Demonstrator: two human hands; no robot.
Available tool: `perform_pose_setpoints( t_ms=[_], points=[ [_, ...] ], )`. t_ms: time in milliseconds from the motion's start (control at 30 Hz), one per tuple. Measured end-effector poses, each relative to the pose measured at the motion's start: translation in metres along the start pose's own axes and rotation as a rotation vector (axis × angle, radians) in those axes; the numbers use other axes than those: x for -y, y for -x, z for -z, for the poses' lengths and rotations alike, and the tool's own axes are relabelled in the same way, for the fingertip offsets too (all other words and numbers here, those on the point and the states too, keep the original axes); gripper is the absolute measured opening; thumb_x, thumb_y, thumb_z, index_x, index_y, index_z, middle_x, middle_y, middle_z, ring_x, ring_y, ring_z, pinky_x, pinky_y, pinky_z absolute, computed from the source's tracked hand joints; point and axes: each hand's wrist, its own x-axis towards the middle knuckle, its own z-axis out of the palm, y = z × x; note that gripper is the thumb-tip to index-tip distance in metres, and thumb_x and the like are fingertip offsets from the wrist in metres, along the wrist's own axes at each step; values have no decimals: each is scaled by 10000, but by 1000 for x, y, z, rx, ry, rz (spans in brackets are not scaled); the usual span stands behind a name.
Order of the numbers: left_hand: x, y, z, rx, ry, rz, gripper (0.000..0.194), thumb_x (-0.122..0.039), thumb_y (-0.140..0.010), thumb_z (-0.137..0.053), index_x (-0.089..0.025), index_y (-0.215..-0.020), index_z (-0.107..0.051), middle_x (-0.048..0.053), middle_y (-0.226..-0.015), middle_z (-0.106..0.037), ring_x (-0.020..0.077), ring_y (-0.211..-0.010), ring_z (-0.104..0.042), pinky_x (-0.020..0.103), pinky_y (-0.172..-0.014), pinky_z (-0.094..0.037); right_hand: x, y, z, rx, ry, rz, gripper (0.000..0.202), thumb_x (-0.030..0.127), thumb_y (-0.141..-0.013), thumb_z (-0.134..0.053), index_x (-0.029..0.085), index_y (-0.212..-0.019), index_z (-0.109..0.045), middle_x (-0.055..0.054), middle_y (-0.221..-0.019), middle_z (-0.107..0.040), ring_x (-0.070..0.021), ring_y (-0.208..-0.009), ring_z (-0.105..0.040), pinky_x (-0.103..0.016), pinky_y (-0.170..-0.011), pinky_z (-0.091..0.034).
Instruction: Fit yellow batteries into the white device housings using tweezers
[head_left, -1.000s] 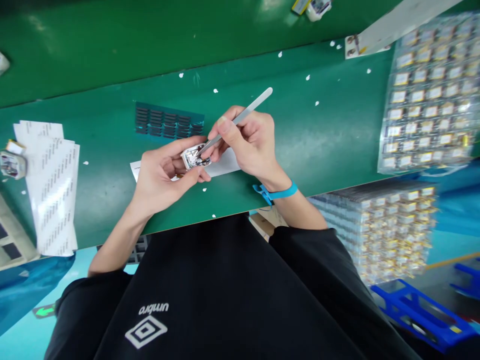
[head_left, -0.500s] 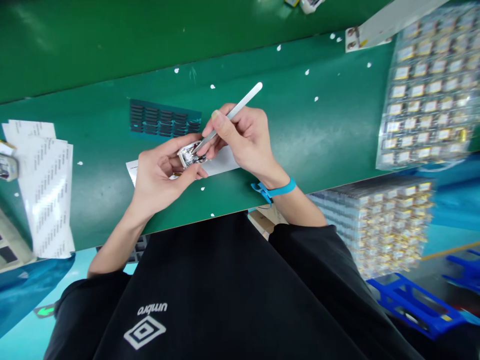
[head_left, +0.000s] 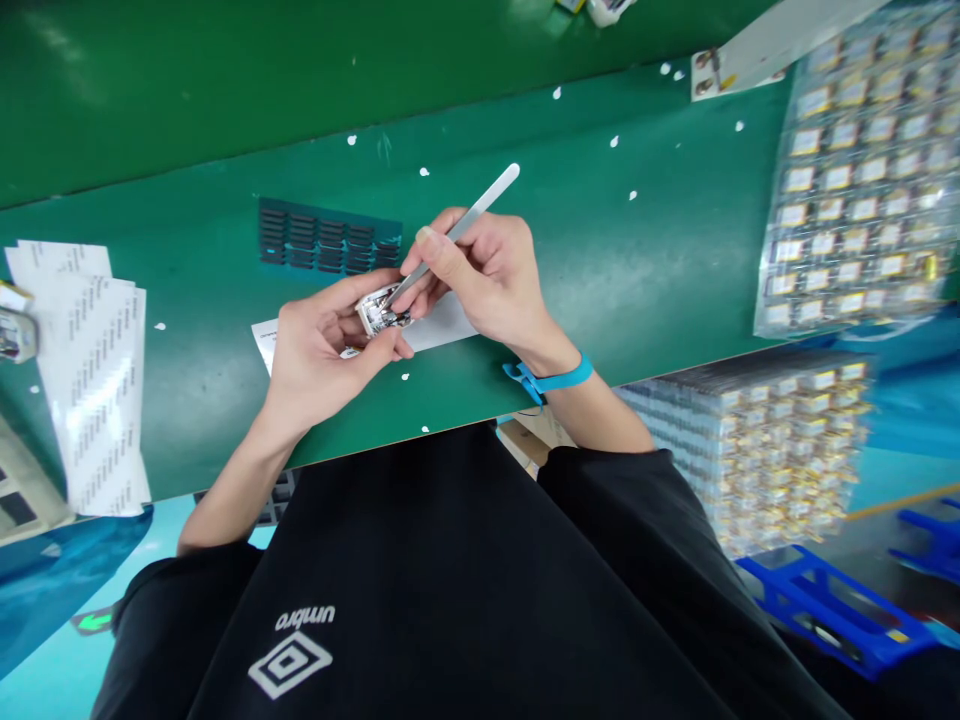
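"Holding anything, that left hand [head_left: 319,360]?"

"Yes, its grip is closed round one small white plastic housing [head_left: 369,313], in front of the person, above the green surface [head_left: 585,260]. The housing is open-faced, with silvery and dark parts inside."

"And the right hand [head_left: 491,280]?"

"Its grip pinches one slim silver metal tool, tweezers [head_left: 480,208] by the look of it, slanted, with the lower end at the housing's opening. I can't tell whether the tip touches the parts inside."

"What other containers are there?"

"One clear plastic tray [head_left: 766,300] on the surface at the far right, its compartments holding white-and-yellow pieces. Below the surface's edge stands one tall stack of clear trays [head_left: 686,430], also loaded."

"How many compartments?"

"Many, in rows, but blur and the edge of view prevent a full count. The same goes for the stacked trays."

"Anything else to count?"

"Two more white plastic devices, one at the left edge [head_left: 16,337], one at the top [head_left: 609,10]. At least two long white printed sheets [head_left: 90,390] overlap at left. One white paper strip [head_left: 450,325] lies beneath the hands. Just beyond them, one dark blue film [head_left: 386,227] carries short black strips, too small to count surely. One bright blue band [head_left: 566,378] circles the right wrist."
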Motion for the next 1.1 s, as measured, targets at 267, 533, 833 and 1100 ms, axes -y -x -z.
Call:
perform_pose_setpoints(
  t_ms=[267, 533, 833, 1100],
  points=[
    [3, 0, 2, 4, -52, -9, 393, -158, -791, -824, -177, -1179, -762, 20, -861, -768, 187, -666, -763, 331, -674, -697, 0, 1, 1, -11, 73, -4, 507, 753, -879, -677, 252, -805, -659, -3, -733, -788, -138, -565, -699, -268, -579, -636],
    [10, 3, 8, 60, -109, 1, 288, -232, -940, -701, -198, -1215, -780, 33, -845, -766, 190, -631, -738, 287, -533, -624, -7, 4, 6, -27, 196, 214, 389, 565, -1021, -604, 241, -843, -725, 28, -697, -738, -94, -526, -646, -237, -532, -576],
    [7, -21, 45, 60, -414, -250, 260, -395, -1037, -641, -298, -1248, -758, 43, -1222, -784, 232, -1091, -756, 379, -993, -591, -8, -12, 35, -26, 700, 319, 464, 590, -1030, -552, 262, -753, -727, -25, -944, -809, -180, -868, -735, -337, -816, -618],
    [34, -40, 49, 159, -647, -373, 231, -380, -1022, -611, -287, -1134, -790, 39, -1303, -761, 292, -1239, -672, 463, -1110, -473, -21, -16, 38, 35, 751, 382, 369, 448, -1075, -523, 209, -928, -762, -53, -1046, -800, -192, -990, -740, -391, -972, -579]
  ],
)
